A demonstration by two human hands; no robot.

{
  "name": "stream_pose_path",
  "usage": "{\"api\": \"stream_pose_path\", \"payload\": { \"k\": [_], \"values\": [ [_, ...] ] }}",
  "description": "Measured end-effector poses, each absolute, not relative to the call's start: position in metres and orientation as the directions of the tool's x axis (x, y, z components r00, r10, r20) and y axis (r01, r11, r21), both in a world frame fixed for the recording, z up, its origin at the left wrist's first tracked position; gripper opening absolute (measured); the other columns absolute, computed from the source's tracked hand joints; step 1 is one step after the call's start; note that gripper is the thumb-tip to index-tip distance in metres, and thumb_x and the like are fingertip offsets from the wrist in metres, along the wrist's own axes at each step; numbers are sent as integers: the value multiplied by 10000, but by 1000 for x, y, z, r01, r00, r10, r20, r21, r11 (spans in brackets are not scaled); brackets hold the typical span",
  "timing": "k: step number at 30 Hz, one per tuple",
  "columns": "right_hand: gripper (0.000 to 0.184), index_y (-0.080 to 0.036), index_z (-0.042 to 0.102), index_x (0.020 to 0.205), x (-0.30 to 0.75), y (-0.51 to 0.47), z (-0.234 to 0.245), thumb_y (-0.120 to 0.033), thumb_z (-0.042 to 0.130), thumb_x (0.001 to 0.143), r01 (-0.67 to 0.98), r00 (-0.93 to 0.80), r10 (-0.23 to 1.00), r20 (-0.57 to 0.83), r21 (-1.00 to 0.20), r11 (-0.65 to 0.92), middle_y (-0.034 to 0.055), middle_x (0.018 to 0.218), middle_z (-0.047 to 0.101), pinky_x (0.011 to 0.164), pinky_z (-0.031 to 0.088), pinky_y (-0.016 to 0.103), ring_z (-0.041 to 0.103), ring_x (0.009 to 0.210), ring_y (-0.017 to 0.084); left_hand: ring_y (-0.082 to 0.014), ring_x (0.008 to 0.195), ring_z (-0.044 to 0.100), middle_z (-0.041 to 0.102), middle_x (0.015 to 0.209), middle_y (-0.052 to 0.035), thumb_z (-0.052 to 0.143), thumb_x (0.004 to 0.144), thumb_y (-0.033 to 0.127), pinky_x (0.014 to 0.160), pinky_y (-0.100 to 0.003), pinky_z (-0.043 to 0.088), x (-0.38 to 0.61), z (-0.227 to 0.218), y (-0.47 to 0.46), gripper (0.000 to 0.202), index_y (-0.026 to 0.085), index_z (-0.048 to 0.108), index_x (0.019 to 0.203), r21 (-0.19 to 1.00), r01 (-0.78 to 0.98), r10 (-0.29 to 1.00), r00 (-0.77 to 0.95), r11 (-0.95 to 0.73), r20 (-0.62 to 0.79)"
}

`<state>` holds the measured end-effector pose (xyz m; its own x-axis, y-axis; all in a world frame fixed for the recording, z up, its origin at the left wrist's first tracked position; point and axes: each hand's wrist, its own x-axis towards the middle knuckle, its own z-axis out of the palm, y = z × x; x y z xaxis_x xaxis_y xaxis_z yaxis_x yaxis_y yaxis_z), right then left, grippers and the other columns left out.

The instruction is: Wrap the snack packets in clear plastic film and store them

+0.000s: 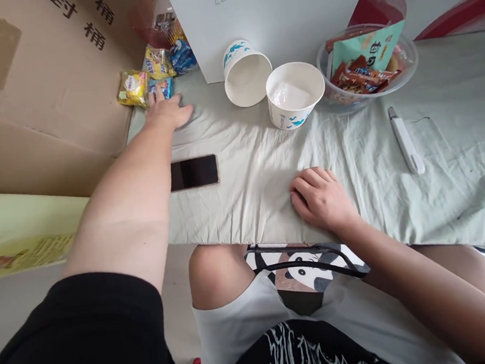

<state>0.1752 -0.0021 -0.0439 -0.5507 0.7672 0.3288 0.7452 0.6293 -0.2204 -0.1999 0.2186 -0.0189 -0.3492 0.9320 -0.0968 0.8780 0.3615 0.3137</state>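
Note:
My left hand (167,112) reaches far to the back left of the cloth-covered table (248,198). Its fingers are stretched out and touch a small blue snack packet (162,87), which lies beside a yellow packet (133,88) and more packets (170,59) behind. My right hand (320,196) rests on the cloth near the front edge with its fingers curled under and nothing visible in it. One white paper bowl (245,71) lies tipped on its side; a second (294,94) stands upright with clear plastic inside.
A dark phone (194,172) lies face up by my left forearm. A clear bowl (406,71) of snack packets sits at the back right, and a white pen-like tool (406,141) lies to the right. Cardboard (47,80) walls the left side; a white box (278,9) stands behind.

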Motion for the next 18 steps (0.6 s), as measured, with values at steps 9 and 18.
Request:
{"api": "stream_pose_path", "payload": {
  "k": [9,18],
  "values": [
    [202,-186,658,857,175,-1,-46,-213,513,995,747,-546,767,337,-220,628,84,917,671,780,334,375,528,886,243,-399,1593,252,176,1781,-48,460,931,565,1269,-562,298,-180,11,181,732,199,493,1564,-88,954,932,-300,288,-203],
    [197,-181,679,886,178,-2,-47,-223,515,988,753,-539,797,273,-268,601,96,975,690,797,323,387,544,937,258,-389,1531,402,387,1699,-107,525,866,534,1251,-530,360,-153,10,145,804,171,476,1581,-74,984,946,-176,161,-273]
  ]
}}
